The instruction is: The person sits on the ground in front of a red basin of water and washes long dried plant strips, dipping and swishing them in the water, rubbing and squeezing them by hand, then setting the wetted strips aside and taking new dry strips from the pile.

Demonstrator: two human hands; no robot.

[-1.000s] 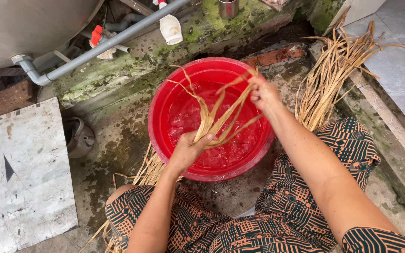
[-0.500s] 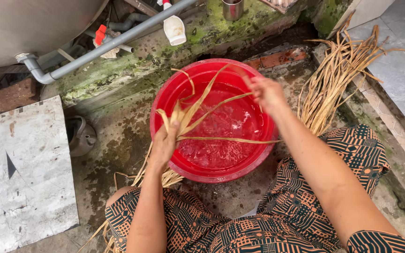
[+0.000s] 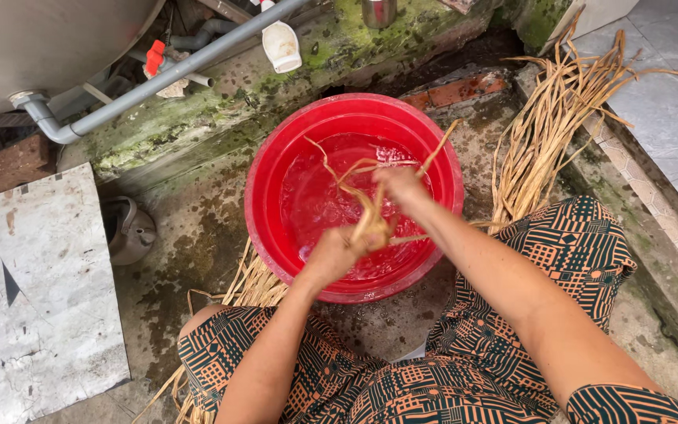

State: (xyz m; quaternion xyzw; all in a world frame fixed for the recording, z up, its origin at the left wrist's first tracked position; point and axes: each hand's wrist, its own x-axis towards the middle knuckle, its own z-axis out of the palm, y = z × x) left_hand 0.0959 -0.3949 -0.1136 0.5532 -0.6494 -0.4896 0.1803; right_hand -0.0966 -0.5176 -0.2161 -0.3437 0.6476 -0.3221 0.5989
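While over red basin (image 3: 276,157) | both hands' grip closed on straw bundle (image 3: 370,224)

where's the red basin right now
In the head view the red basin sits centre frame on the wet ground before the person's knees, dry straw to its right, both hands over it.

Glossy red plastic basin (image 3: 268,169), dry fibrous straw strands (image 3: 370,224), rough mossy concrete floor (image 3: 198,228).

The basin (image 3: 276,157) rim rings the water on all sides, open only from above. Reeds (image 3: 551,126) crowd its right side, a pipe (image 3: 174,67) runs behind, and a slab (image 3: 33,290) lies well left.
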